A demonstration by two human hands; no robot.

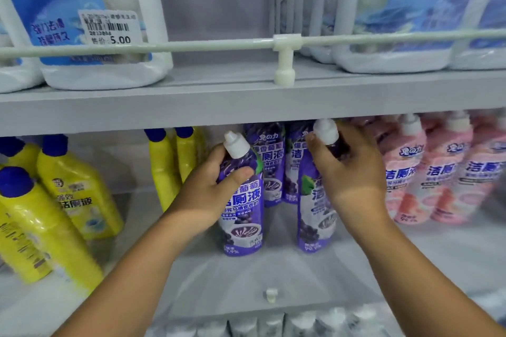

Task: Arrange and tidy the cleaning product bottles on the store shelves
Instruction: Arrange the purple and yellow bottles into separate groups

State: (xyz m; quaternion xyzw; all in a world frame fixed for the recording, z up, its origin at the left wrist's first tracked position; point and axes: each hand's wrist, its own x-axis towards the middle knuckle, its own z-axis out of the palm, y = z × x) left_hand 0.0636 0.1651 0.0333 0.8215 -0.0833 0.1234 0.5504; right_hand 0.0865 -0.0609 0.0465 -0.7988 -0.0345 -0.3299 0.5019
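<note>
Two purple bottles standing upright mid-shelf are grasped near their white caps, one by the left hand, the other by the right hand.

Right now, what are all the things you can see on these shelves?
purple bottles: four visible, white caps, middle shelf centre; two in front, two behind.
yellow bottles: at least five, blue caps, middle shelf left, some leaning.
pink bottles: at least three, white caps, middle shelf right.
white jugs: several, blue labels, top shelf behind a rail.
price sticker: one, white, on left jug.
left hand: grips front-left purple bottle.
right hand: fingers round front-right purple bottle's neck.
</note>
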